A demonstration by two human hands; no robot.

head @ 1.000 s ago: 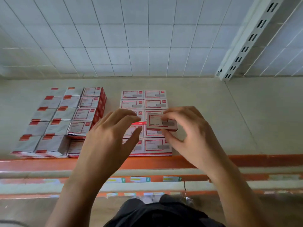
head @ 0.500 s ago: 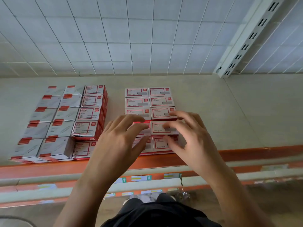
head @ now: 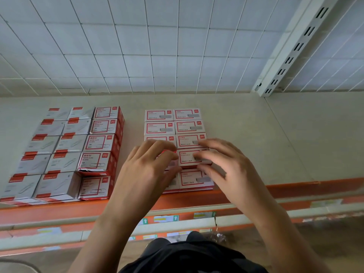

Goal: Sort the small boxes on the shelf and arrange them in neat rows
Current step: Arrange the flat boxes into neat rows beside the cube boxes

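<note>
Our right hand (head: 222, 170) pinches the small box (head: 189, 157) into the two-column block (head: 159, 115); our left hand (head: 149, 170), grip spread, rests beside it. The rows (head: 98, 142) left of that grip look done; little remains, we judge.

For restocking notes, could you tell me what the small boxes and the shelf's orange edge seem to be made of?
The small boxes: likely thin printed cardboard, matt, with crisp folded edges. The orange edge: probably painted metal, smooth, faintly glossy.

I have one view only: head-worn, wide-angle, facing forward and down, close over the shelf (head: 275, 138) front.
</note>
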